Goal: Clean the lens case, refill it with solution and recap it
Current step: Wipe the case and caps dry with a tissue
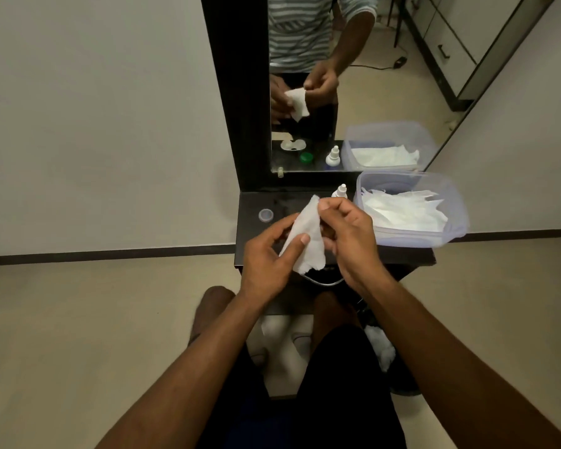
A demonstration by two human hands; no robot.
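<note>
**Both hands on one tissue above the bench**

A small dark bench [250, 228] stands against a tall mirror [353, 92]. On it, at the right, sits one clear tub [415, 238] with a stack of white tissues [405, 212] inside. One white dropper bottle [340, 191] stands just left of the tub, its lower part hidden behind the right hand. One small round clear cap [266, 215] lies alone near the bench's left edge.

The left hand [266, 254] and right hand [347, 234] meet over the middle of the bench and block most of its surface. Between them hangs one crumpled tissue [305, 241]. The left thumb presses on its front with the fingers curled behind it; the right hand's fingers are curled and pinch its top corner. Whether anything is wrapped inside the tissue cannot be told.

The lens case is not seen directly; the mirror shows a pale two-well case [292, 144] and one green cap [306, 157] lying on the bench behind the hands.
</note>
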